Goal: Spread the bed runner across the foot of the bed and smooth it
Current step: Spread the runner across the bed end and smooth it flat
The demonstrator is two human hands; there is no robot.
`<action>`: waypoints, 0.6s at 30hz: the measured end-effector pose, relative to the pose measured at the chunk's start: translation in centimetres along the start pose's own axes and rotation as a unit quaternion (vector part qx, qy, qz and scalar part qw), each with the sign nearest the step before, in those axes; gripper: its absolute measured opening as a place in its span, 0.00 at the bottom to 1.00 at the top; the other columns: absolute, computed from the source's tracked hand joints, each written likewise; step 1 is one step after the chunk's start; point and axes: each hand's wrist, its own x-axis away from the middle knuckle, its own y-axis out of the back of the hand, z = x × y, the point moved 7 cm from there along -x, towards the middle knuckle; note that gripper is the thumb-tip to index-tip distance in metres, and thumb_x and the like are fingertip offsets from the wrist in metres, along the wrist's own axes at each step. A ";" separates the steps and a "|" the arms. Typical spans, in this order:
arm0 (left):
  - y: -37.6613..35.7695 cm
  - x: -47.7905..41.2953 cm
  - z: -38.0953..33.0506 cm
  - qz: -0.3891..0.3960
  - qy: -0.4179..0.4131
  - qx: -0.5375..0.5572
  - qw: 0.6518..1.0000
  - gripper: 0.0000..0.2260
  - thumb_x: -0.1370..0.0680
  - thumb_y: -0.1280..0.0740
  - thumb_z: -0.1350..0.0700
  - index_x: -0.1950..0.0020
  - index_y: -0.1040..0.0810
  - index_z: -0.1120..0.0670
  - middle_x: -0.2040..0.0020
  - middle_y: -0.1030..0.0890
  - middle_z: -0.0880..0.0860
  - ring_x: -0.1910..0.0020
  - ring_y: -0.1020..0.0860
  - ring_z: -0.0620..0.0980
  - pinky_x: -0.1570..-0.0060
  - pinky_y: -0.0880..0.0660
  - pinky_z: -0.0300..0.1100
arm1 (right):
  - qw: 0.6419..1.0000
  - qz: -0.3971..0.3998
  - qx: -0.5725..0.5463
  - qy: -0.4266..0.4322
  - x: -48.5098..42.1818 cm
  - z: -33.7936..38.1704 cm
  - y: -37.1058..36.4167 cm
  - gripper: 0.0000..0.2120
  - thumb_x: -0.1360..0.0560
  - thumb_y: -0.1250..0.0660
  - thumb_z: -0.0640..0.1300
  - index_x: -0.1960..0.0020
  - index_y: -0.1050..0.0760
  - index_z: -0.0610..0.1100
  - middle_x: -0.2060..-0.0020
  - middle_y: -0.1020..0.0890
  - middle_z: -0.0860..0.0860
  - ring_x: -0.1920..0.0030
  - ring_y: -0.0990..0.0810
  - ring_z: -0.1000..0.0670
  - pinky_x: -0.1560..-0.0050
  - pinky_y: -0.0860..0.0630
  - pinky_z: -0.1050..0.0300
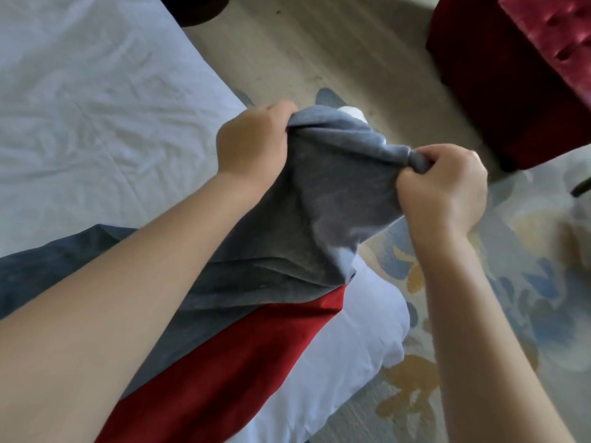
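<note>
Grip tight: left hand (252, 145) and right hand (447, 190) clamped on bunched end of bed runner (326, 199), raised above bed (96, 107) corner; rest trails across sheet. I reckon: spread hands wide, tension edge, lower square, then smooth.

No readable text, label or number anywhere.
</note>
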 end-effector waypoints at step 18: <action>-7.0 11.1 3.9 0.268 0.006 -0.056 0.962 0.18 0.25 0.34 0.45 0.38 0.26 0.49 0.44 0.24 0.50 0.46 0.25 0.53 0.52 0.27 0.48 | 0.938 0.325 -0.010 -0.125 11.2 -7.0 -11.5 0.17 0.23 0.43 0.56 0.50 0.26 0.43 0.62 0.23 0.48 0.64 0.27 0.49 0.65 0.32 0.54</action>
